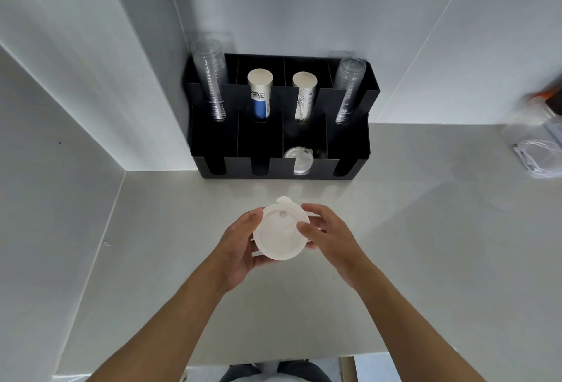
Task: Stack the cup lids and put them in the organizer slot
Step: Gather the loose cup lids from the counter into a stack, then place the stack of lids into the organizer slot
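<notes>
Both my hands hold a stack of white cup lids [279, 234] above the counter, in front of the organizer. My left hand [240, 248] cups the stack from the left and below. My right hand [327, 234] grips its right edge, thumb resting on top. The black organizer [349, 138] stands against the wall. Its third front slot from the left holds other white lids [299, 159]; the other front slots look dark and I cannot see anything in them.
The organizer's back row holds two stacks of clear cups [211, 80] at the ends and two stacks of paper cups [260, 93] in the middle. A clear bag with white cable [536, 156] lies at the far right. A wall corner juts out at left.
</notes>
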